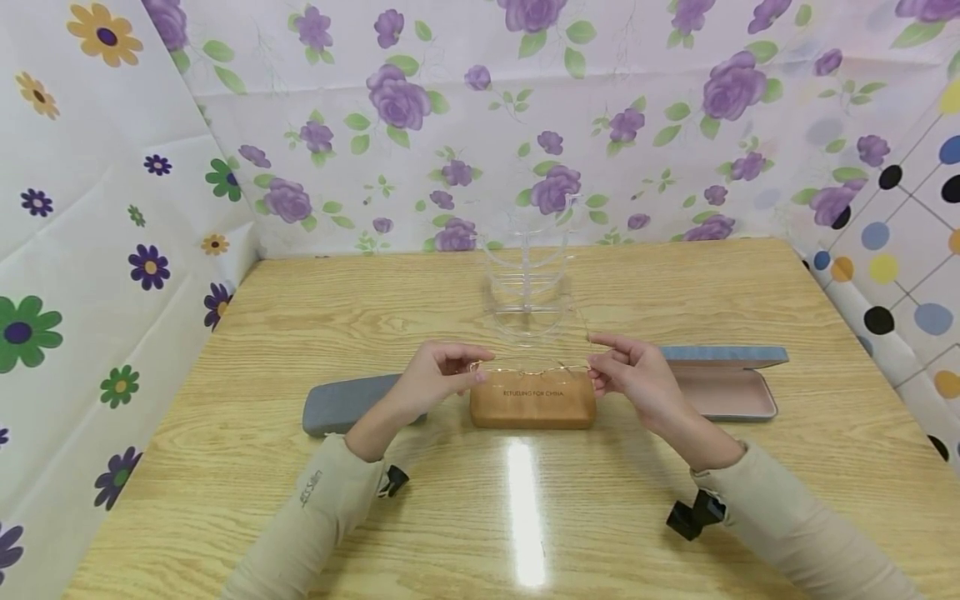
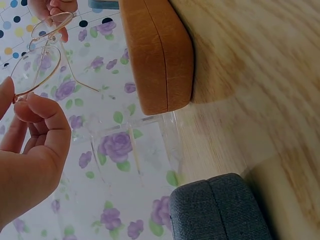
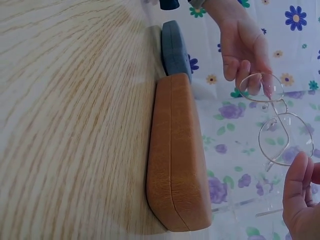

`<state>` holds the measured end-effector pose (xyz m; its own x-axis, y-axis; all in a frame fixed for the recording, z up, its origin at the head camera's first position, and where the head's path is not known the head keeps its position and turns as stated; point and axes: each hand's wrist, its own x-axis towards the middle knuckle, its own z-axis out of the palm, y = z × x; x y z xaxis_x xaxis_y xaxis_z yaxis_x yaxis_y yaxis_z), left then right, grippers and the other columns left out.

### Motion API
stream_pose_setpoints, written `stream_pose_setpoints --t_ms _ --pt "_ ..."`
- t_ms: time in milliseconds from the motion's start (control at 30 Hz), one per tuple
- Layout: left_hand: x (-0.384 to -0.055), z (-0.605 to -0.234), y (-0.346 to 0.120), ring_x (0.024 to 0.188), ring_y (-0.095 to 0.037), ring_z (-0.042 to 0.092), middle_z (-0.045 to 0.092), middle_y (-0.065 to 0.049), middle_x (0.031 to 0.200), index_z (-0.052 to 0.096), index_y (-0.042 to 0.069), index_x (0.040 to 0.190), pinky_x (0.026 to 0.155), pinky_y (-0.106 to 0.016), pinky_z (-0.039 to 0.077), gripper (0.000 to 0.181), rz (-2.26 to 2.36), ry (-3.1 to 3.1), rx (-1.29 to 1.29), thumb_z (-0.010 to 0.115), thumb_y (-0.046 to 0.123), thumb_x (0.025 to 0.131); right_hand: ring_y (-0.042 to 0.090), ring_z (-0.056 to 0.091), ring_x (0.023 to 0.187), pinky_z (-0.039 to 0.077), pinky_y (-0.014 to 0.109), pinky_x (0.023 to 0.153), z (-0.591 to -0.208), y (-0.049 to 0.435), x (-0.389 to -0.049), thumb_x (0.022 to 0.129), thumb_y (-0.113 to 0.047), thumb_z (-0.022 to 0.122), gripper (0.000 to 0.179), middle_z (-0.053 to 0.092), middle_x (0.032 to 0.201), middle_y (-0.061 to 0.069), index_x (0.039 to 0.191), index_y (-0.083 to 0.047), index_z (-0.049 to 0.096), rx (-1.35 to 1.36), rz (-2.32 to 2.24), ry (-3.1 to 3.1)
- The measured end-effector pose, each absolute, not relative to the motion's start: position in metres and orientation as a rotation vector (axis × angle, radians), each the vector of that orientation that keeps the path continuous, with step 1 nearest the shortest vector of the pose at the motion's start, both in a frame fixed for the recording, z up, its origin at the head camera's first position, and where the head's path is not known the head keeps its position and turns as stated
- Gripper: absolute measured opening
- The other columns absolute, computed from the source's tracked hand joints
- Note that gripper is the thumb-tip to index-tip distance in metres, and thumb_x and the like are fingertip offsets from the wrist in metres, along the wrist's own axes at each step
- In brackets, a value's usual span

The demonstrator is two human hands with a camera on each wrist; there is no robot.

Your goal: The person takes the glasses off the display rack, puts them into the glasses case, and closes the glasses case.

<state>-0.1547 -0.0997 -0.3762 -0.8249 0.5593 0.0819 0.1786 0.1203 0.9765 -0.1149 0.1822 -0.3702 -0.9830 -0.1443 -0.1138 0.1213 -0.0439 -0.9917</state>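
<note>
A pair of thin gold-rimmed glasses (image 1: 531,372) with round lenses is held up over a brown glasses case (image 1: 533,411). My left hand (image 1: 429,382) pinches one outer edge of the frame between thumb and fingers, as the left wrist view shows up close. At the opposite edge, my right hand (image 1: 639,379) pinches the frame by its hinge end. One temple arm extends away from the lenses toward the back. The brown case is closed and bears printed lettering on its top.
A closed grey-blue glasses case (image 1: 341,407) lies left of the brown one, partly behind my left forearm. On the right stands an open blue case (image 1: 738,393) with a pink lining. A clear tiered display stand (image 1: 527,287) stands behind the brown case, before the flowered cloth.
</note>
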Motion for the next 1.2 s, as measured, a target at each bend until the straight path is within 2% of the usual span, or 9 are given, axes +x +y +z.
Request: stream_pose_setpoints --t_ms 333,567,633,833,1200 --pt "-0.1528 -0.3747 -0.0977 0.055 -0.009 0.042 0.055 -0.003 0.069 0.060 -0.014 0.106 0.048 -0.019 0.037 0.025 1.774 2.100 0.780 0.061 -0.005 0.083 0.010 0.059 0.062 0.052 0.025 0.058 -0.3678 0.1830 -0.1136 0.090 0.000 0.053 0.049 0.063 0.073 -0.003 0.135 0.008 0.035 -0.055 -2.130 2.063" --pt "-0.1515 -0.3735 -0.0976 0.055 -0.009 0.044 0.062 -0.016 0.085 0.062 -0.011 0.105 0.049 -0.021 0.038 0.023 1.767 2.108 0.793 0.062 -0.005 0.083 0.011 0.058 0.062 0.052 0.025 0.057 -0.3664 0.1841 -0.1131 0.090 0.000 0.053 0.048 0.064 0.076 0.002 0.134 0.008 0.036 -0.060 -2.134 2.058" --pt "-0.1514 -0.3733 -0.0977 0.055 -0.009 0.044 0.063 -0.014 0.085 0.061 -0.013 0.105 0.049 -0.022 0.039 0.024 1.770 2.104 0.800 0.062 -0.005 0.083 0.011 0.058 0.064 0.051 0.025 0.057 -0.3657 0.1842 -0.1131 0.090 0.000 0.053 0.048 0.063 0.077 0.002 0.134 0.008 0.036 -0.061 -2.132 2.055" --pt "-0.1505 -0.3719 -0.0982 0.055 -0.009 0.043 0.059 0.000 0.074 0.058 -0.016 0.106 0.049 -0.021 0.038 0.026 1.771 2.093 0.811 0.061 -0.006 0.083 0.010 0.059 0.066 0.051 0.025 0.058 -0.3636 0.1841 -0.1126 0.091 0.000 0.053 0.049 0.063 0.078 0.001 0.135 0.008 0.035 -0.073 -2.110 2.062" --pt "-0.1487 -0.3694 -0.0986 0.055 -0.008 0.043 0.060 -0.003 0.076 0.058 -0.016 0.107 0.049 -0.023 0.039 0.026 1.748 2.110 0.782 0.061 -0.005 0.083 0.011 0.056 0.066 0.050 0.026 0.058 -0.3660 0.1871 -0.1126 0.092 -0.002 0.051 0.047 0.061 0.081 0.006 0.136 0.005 0.036 -0.125 -2.077 2.059"
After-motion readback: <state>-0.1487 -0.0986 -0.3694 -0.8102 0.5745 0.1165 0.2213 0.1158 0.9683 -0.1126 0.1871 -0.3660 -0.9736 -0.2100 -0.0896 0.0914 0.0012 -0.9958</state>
